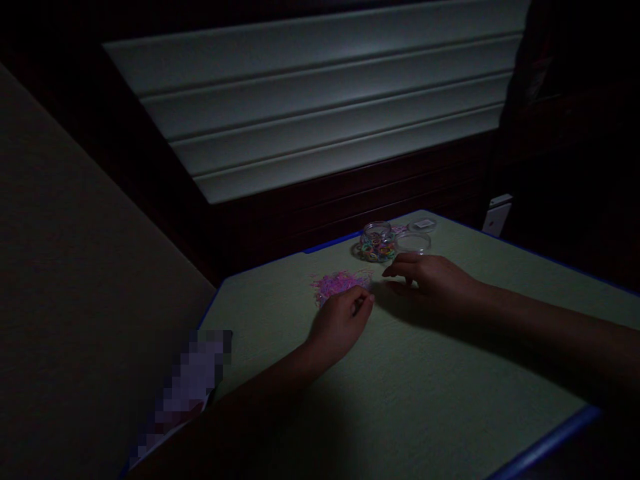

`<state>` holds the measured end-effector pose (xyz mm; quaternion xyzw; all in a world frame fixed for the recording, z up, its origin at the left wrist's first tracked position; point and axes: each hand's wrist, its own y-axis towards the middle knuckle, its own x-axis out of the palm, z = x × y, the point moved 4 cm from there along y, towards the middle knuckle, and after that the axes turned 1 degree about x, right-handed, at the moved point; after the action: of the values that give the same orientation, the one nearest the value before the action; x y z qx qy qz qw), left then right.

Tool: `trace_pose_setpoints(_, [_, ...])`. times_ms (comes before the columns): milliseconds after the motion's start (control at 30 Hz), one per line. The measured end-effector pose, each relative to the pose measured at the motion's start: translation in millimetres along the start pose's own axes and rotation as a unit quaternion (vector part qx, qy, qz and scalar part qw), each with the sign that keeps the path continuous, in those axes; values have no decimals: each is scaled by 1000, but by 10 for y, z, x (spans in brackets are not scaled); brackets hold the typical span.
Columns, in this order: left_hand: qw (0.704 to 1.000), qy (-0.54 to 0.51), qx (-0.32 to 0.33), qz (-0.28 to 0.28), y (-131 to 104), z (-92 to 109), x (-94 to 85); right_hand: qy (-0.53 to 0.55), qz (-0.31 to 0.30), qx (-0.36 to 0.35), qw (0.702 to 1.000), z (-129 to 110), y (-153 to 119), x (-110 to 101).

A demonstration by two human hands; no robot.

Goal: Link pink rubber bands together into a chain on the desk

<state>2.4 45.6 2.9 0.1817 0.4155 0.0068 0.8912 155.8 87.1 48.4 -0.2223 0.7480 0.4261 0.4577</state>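
A loose heap of tiny pink and purple bands (336,283) lies on the pale green tabletop (430,380). My left hand (343,317) is at the heap's near edge, thumb and fingertips pinched together. Whatever is in that pinch, if anything, is too small to make out. To its right, my right hand (435,280) hovers low over the table, with thumb and fingers apart and nothing visible between them. Just beyond it stands a clear round jar (376,230) holding multicoloured bands (377,252). A clear round container or lid (414,243) sits beside the jar.
Another clear lid (423,225) with a white label lies at the table's far corner. The tabletop has a blue rim (550,440). A blurred-out object (193,377) is at the left edge. Pale slatted panels (320,93) rise behind, and the room is dim.
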Motion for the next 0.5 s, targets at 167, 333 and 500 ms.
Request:
trace_pose_setpoints(167, [1000,12,-2,-3,3,1,-4,15,-48,-23,998,-68,-21,124])
trace_pose_setpoints(333, [1000,12,-1,-2,-1,3,-12,16,-92,-50,994,-121,-32,245])
trace_pose_setpoints(500, [1000,6,-5,-2,-6,-15,1,22,-88,-49,995,-99,-39,273])
